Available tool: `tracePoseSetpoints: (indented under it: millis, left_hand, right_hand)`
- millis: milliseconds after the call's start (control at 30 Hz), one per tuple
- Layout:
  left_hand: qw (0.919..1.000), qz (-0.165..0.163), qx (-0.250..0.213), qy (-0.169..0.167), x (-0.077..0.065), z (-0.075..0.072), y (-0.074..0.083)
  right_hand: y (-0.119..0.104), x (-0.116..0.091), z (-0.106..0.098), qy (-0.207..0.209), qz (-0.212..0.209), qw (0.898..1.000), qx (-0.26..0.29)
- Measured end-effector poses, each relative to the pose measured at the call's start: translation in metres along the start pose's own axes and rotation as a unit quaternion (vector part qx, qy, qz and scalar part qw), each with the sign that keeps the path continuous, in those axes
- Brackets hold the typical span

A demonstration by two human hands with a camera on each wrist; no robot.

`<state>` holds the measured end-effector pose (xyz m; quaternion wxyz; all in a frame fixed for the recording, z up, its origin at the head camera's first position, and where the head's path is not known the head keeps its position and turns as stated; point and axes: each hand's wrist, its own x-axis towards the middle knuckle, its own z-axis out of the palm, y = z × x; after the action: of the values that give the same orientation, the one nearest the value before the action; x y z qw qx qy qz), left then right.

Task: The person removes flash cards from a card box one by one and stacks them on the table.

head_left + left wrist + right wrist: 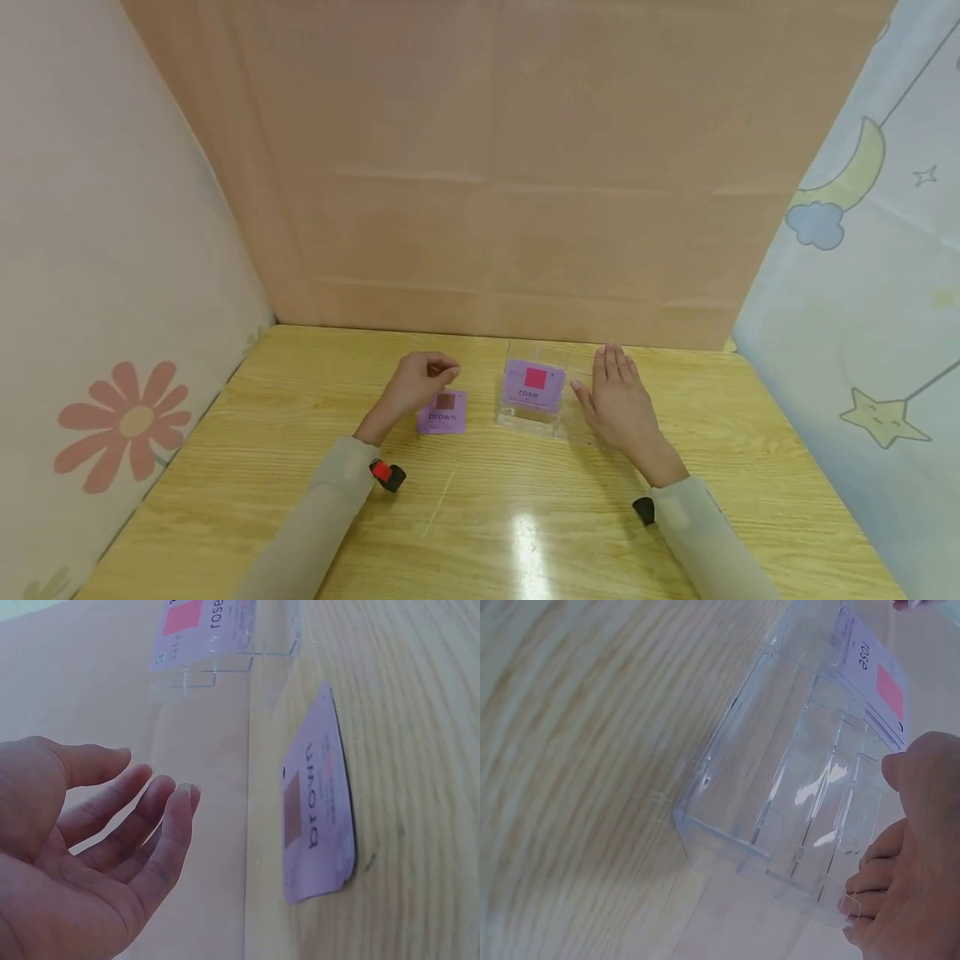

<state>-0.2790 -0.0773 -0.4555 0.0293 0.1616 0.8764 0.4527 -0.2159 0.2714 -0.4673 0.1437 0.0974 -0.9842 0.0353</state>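
A clear plastic card holder (528, 423) with stepped tiers stands on the table. Purple cards rest in it, the front one a "rose" card (534, 387) with a pink square. Left of the holder, a purple "brown" card (447, 425) lies on the wood. My left hand (418, 382) hovers over that card's upper left corner. In the left wrist view its fingers (161, 855) bend loosely, with nothing between them and the thumb. My right hand (621, 398) lies along the holder's right side, fingers straight and thumb towards it. Bare tiers of the holder (780, 795) show in the right wrist view.
The light wood table (300, 517) ends at a tan paper backdrop (487, 208). A pale flowered sheet (112, 275) hangs on the left, and one with moon and stars (862, 333) on the right.
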Motion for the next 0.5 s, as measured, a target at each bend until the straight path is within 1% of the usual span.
tracePoseSetpoints:
  millis: [167, 367, 500]
  left_hand:
    - [0.9999, 0.007, 0.004, -0.007, 0.0, 0.0, 0.007]
    - [0.9999, 0.011, 0.0, -0.013, 0.001, 0.001, 0.014]
    - [0.9999, 0.01, -0.003, -0.013, 0.0, 0.002, 0.021]
  right_hand:
    - [0.0, 0.0, -0.001, 0.002, -0.001, 1.0, -0.001]
    - [-0.002, -0.001, -0.002, 0.012, -0.007, 1.0, -0.004]
    - [-0.002, -0.002, -0.001, 0.011, -0.004, 1.0, -0.003]
